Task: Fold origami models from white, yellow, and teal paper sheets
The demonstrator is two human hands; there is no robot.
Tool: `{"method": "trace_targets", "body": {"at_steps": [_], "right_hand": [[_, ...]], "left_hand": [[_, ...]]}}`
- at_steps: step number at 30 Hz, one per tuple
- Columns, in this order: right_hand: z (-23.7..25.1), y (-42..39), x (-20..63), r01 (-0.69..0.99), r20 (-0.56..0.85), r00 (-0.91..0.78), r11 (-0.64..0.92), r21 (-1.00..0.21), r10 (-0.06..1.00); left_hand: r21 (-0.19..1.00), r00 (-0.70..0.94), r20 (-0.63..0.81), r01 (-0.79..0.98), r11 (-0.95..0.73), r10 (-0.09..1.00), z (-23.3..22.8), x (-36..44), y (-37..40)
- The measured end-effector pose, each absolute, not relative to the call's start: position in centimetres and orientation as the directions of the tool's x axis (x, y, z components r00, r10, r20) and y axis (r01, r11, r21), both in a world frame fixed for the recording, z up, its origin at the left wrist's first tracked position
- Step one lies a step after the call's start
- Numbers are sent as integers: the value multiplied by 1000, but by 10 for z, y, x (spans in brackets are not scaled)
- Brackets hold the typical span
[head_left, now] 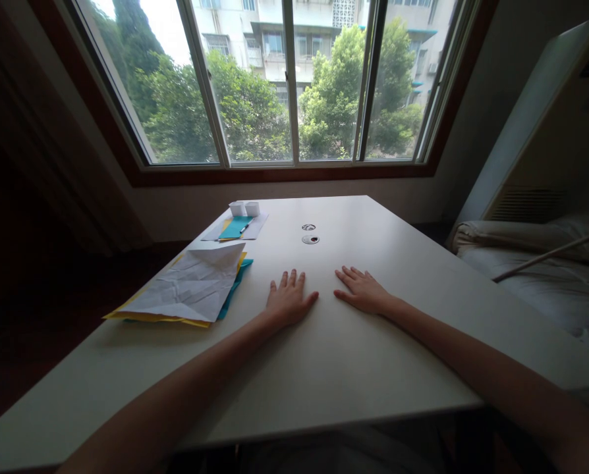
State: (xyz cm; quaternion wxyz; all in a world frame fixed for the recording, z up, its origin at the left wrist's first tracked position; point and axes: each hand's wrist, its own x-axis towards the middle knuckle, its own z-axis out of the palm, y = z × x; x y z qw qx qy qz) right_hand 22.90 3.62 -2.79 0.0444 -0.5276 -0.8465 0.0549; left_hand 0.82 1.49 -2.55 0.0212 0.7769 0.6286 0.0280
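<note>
My left hand [288, 299] lies flat, palm down, on the white table [354, 368], fingers apart and holding nothing. My right hand [362, 289] rests flat beside it a short way to the right, also with nothing in it. To the left of my left hand lies a stack of paper: a creased white sheet [188, 288] on top of yellow and teal sheets. It is apart from my hand.
Farther back on the left lie a teal sheet with a pen [236, 228] and two small white boxes [244, 208]. Two round cable holes [310, 239] sit in the table's middle. A wide window [284, 79] is behind; a white bed [536, 263] stands at right.
</note>
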Motion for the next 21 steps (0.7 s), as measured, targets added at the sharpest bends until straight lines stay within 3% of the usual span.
{"method": "trace_targets", "body": {"at_steps": [8, 13, 15, 17, 21], "right_hand": [[-27, 36, 229, 885, 18, -446, 444, -140, 895], [-25, 35, 230, 884, 12, -448, 445, -141, 894], [-25, 36, 231, 882, 7, -452, 449, -141, 892], [-26, 36, 231, 882, 5, -453, 449, -143, 891], [-26, 37, 232, 881, 9, -454, 451, -142, 891]], "left_hand": [[85, 201, 9, 976, -201, 979, -23, 10, 15], [167, 265, -32, 952, -256, 964, 15, -9, 25], [123, 167, 75, 977, -176, 983, 36, -28, 30], [62, -49, 215, 997, 36, 975, 52, -50, 33], [125, -215, 213, 973, 191, 953, 57, -94, 38]]}}
